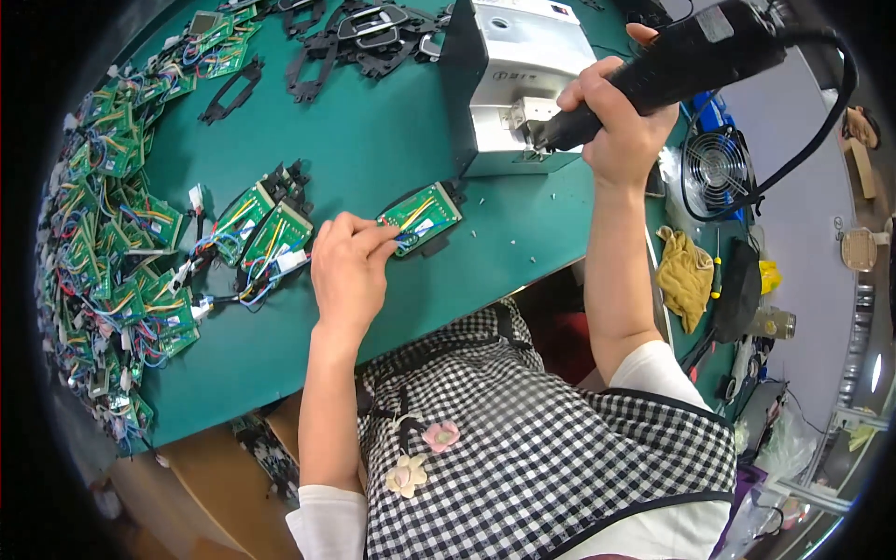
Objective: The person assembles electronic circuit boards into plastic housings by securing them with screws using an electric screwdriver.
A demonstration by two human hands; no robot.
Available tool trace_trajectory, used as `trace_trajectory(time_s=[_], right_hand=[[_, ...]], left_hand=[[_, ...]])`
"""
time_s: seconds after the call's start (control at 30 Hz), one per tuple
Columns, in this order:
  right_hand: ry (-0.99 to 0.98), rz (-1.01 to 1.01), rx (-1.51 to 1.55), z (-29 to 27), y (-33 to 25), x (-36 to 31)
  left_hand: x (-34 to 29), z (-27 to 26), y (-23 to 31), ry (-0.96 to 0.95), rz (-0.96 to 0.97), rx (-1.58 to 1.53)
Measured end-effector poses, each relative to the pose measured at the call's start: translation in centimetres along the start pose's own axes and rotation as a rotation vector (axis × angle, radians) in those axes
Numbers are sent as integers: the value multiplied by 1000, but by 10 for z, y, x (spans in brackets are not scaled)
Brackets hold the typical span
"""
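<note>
The left hand (350,271) pinches a board (435,215) at its fingertips; the right hand (621,131) grips a driver (695,61). Left of both, two boards (283,231) look framed; the heap (112,140) beyond seems undone.

Left hand (353,266) on a circuit board (431,217), 2 similar boards (281,233) nearby; right hand (623,131) gripping a black corded driver (695,58) at a silver machine (523,65).

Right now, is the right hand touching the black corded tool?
Touching. The head view shows the right hand wrapped around the black corded tool, gripping its lower part.
</note>
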State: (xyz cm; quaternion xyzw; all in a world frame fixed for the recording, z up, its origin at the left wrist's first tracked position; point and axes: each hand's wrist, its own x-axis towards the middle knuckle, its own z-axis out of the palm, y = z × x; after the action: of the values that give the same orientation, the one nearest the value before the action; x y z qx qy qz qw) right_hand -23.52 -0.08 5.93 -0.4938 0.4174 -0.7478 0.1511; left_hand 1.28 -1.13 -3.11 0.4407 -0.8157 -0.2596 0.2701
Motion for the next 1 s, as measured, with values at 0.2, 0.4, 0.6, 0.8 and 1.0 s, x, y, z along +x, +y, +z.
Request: trace_trajectory(time_s=[0.2, 0.4, 0.6, 0.8, 1.0], right_hand=[[-20, 99, 339, 32, -12, -55], [-232, 278, 231, 70, -7, -84], [-330, 378, 208, 80, 5, -83], [-559, 485, 119, 94, 10, -69], [-644, 432, 117, 89, 14, -74]], left_hand=[[2, 3, -4, 46, 46, 15], [3, 10, 1, 92, 56, -5], [2, 8, 3, 104, 79, 1], [1, 10, 3, 126, 62, 34], [-2, 22, -4, 203, 59, -42]])
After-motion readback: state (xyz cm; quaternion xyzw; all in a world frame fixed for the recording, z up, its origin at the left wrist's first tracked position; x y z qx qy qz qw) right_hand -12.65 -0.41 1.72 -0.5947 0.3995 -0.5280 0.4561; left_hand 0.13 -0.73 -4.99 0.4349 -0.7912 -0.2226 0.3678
